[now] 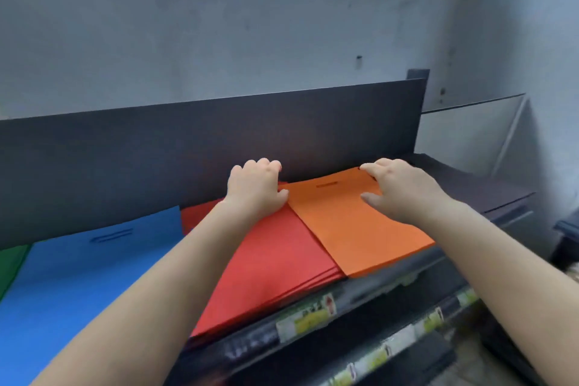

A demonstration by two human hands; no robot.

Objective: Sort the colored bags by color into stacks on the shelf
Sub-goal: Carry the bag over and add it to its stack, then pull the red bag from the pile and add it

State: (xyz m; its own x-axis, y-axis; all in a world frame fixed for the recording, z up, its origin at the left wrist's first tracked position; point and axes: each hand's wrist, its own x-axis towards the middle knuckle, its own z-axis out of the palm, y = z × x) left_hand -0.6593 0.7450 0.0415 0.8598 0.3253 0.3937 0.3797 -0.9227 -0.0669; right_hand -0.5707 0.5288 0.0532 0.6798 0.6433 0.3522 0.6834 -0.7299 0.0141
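The left hand (255, 188) lies on the far left corner of the orange bag (360, 226), its fingers curled over the far edge and the thumb pressed along the bag's left side, so the grip looks closed on that corner. The right hand (401, 189) rests on the far right part of the same bag, fingers bent at the far right corner and the thumb flat on the orange face; whether it pinches the edge cannot be told. The orange bag (a slot handle shows near its far edge) lies flat on the shelf (488, 188), overlapping the right side of the red stack (275, 263), where about 3 layered edges show at the near corner. Left of the red stack lies the blue bag (78, 285), and a strip of green bag (11, 263) shows at the far left. A dark back panel (156, 150) rises behind them, and price labels (308, 316) line the near shelf edge.
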